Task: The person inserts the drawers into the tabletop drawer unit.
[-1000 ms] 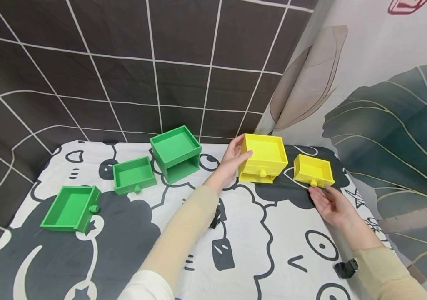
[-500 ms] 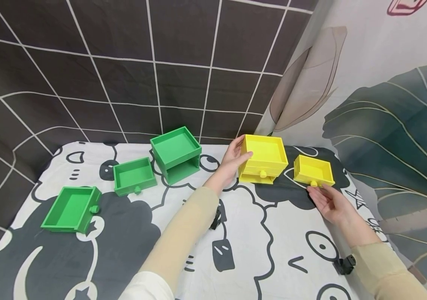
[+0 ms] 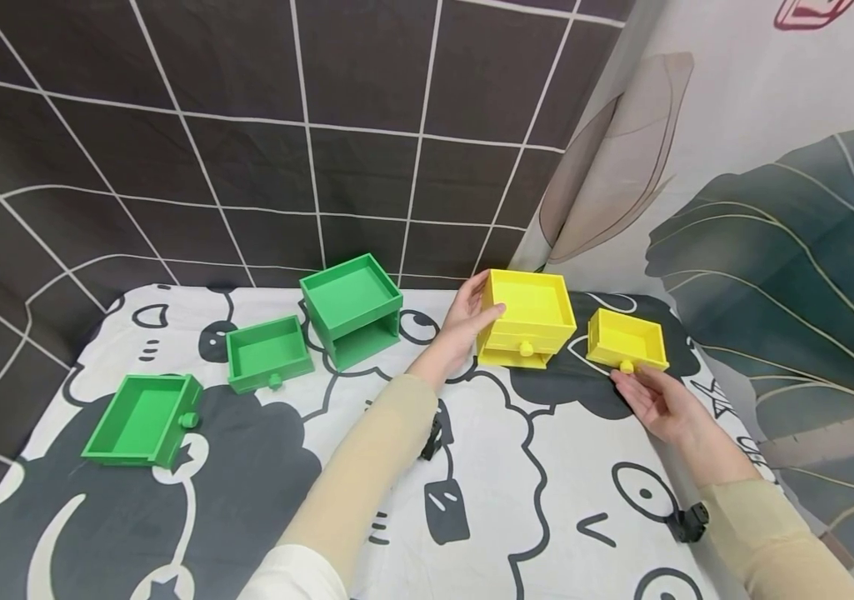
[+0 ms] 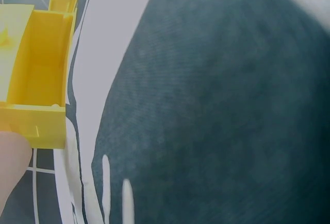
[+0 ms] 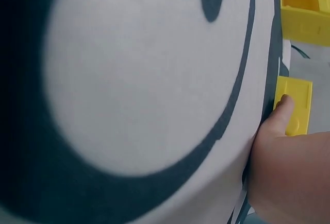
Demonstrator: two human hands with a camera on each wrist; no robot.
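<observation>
My left hand [image 3: 456, 333] holds the left side of a small yellow drawer cabinet [image 3: 531, 300], thumb over the near top edge and fingers toward the back. Its upper drawer, with a round knob [image 3: 526, 348], sits in place, while the lower slot [image 4: 44, 74] gapes empty in the left wrist view. To the right lies a loose yellow drawer [image 3: 627, 340], knob facing me. My right hand [image 3: 662, 408] is just in front of it, palm partly up and fingers loosely bent, fingertips right by the knob. In the right wrist view the thumb [image 5: 283, 113] overlaps the drawer front.
A green cabinet [image 3: 352, 292] with an open slot stands left of the yellow one. Two loose green drawers lie farther left, one drawer [image 3: 269, 350] close to the cabinet and another drawer [image 3: 143, 417] nearer me. A dark gridded cloth [image 3: 247, 167] hangs behind.
My right hand has shifted slightly left along the front of the loose yellow drawer, toward its knob. The left hand and both cabinets stay where they were.
</observation>
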